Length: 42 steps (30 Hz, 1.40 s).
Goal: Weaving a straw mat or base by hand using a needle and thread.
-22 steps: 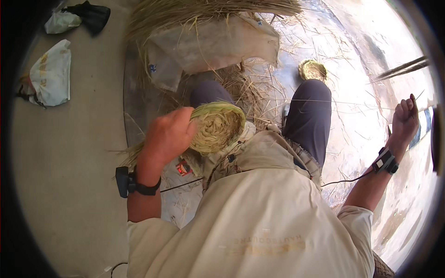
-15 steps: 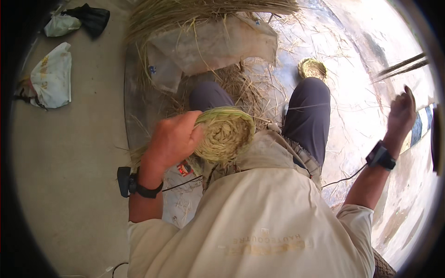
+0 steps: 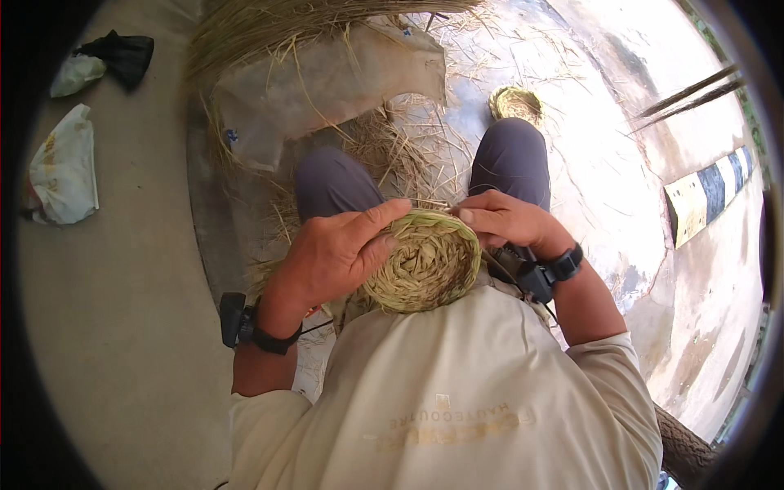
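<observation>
A round, shallow basket (image 3: 423, 268) of coiled green and straw-coloured grass rests against my lap, its woven inside facing up. My left hand (image 3: 339, 253) grips its left rim, the thumb over the inner wall and the index finger along the top edge. At the upper right rim, my right hand (image 3: 506, 220) pinches with its fingers closed. What lies between those fingertips is too small to make out; a thin strand seems to run along the rim there.
A second small woven basket (image 3: 516, 104) stands beyond my right knee. Ahead lie a long bundle of dry straw (image 3: 269, 33), a translucent plastic sheet (image 3: 335, 82) and loose straw (image 3: 400, 151). Plastic bags (image 3: 65, 167) sit at left. A striped kerb block (image 3: 710, 192) is at right.
My right hand has come in from far out on the right to the basket's rim. The left hand keeps its hold on the basket. The whole view has shifted slightly.
</observation>
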Motion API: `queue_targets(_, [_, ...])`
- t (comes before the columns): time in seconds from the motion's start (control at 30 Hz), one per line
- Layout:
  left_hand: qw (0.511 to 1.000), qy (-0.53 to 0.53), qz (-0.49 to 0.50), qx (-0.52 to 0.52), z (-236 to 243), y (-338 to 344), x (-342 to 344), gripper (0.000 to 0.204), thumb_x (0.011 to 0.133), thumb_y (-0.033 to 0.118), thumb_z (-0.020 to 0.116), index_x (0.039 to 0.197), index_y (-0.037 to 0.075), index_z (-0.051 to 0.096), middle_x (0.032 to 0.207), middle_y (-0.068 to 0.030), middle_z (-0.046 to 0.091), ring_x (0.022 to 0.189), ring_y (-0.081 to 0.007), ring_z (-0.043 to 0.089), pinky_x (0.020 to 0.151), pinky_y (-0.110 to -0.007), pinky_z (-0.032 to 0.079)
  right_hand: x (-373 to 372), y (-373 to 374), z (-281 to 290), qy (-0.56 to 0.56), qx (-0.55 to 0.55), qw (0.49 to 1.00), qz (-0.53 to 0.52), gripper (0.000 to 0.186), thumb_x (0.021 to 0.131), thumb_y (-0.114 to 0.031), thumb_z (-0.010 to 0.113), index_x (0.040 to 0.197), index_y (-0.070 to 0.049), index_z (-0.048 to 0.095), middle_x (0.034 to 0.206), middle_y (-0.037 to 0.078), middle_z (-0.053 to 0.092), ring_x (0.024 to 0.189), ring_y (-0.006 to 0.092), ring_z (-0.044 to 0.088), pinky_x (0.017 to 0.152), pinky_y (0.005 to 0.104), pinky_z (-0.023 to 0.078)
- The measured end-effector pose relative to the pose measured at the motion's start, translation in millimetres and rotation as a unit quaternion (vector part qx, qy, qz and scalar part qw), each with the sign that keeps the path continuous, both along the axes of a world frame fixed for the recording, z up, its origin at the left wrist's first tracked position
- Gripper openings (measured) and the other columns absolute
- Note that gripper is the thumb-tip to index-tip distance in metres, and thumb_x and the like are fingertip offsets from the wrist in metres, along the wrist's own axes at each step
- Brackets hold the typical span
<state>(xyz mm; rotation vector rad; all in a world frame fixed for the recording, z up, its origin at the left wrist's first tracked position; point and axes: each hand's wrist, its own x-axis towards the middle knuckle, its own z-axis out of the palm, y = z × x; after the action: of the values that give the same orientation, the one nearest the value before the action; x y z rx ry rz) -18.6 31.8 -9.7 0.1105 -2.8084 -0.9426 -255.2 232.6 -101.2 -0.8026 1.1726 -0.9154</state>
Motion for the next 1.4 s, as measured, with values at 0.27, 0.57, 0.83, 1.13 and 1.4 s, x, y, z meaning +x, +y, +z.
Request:
queue_targets(0.27, [0.999, 0.022, 0.020, -0.015, -9.1, 5.8, -4.8, 0.034, 0.098, 0.015, 0.072, 0.132, 0.010, 0.068, 0.101, -0.0161, 0.077, 0.085, -0.0342, 0.076, 0.072, -0.041, 0.062, -18.9, 16.1, 0.1, -0.111, -0.146, 0.975, -0.125, 0.044, 0.112, -0.039, 0.054, 0.106, -0.001, 0.075, 0.080, 0.004, 0.070, 0.073, 0.0154, 0.061, 0.065, 0.0332, 0.050])
queue_targets(0.57, [0.983, -0.062, -0.027, -0.171, 3.2, 8.7, -0.6, 0.043, 0.092, 0.005, 0.070, 0.135, 0.005, 0.067, 0.102, -0.0201, 0.076, 0.086, -0.0340, 0.077, 0.067, -0.041, 0.061, -42.5, -0.3, 44.4, -0.194, -0.105, 0.898, -0.380, 0.035, 0.111, -0.031, 0.059, 0.104, 0.001, 0.069, 0.069, -0.006, 0.044, 0.057, 0.0056, 0.035, 0.048, 0.0225, 0.027])
queue_targets(0.83, [0.992, -0.081, 0.043, -0.083, 1.2, 8.1, 23.8, 0.038, 0.096, 0.011, 0.066, 0.132, -0.001, 0.064, 0.106, -0.0256, 0.074, 0.092, -0.0419, 0.074, 0.077, -0.048, 0.060, 2.9, 29.6, 48.2, 0.142, -0.087, 0.956, -0.244, 0.037, 0.109, -0.032, 0.064, 0.096, -0.001, 0.076, 0.067, -0.007, 0.051, 0.060, 0.0037, 0.043, 0.054, 0.0243, 0.036])
queue_targets(1.13, [0.995, 0.021, 0.101, 0.011, -36.5, 33.0, 21.3, 0.029, 0.099, 0.009, 0.065, 0.125, -0.003, 0.062, 0.103, -0.0252, 0.073, 0.091, -0.0442, 0.072, 0.076, -0.050, 0.059, -6.1, 43.9, 26.3, 0.007, -0.021, 0.928, -0.373, 0.035, 0.110, -0.032, 0.061, 0.098, -0.002, 0.072, 0.063, -0.010, 0.043, 0.052, 0.0029, 0.034, 0.046, 0.0223, 0.025])
queue_targets(1.4, [0.997, 0.001, 0.053, -0.048, -24.7, 29.2, 7.6, 0.033, 0.097, 0.006, 0.064, 0.128, -0.006, 0.058, 0.104, -0.0276, 0.072, 0.093, -0.0451, 0.072, 0.078, -0.049, 0.059, 16.8, -64.6, 91.7, -0.022, -0.428, 0.860, -0.276, 0.025, 0.104, -0.021, 0.062, 0.117, -0.001, 0.068, 0.084, 0.005, 0.065, 0.083, 0.0239, 0.068, 0.083, 0.0407, 0.057])
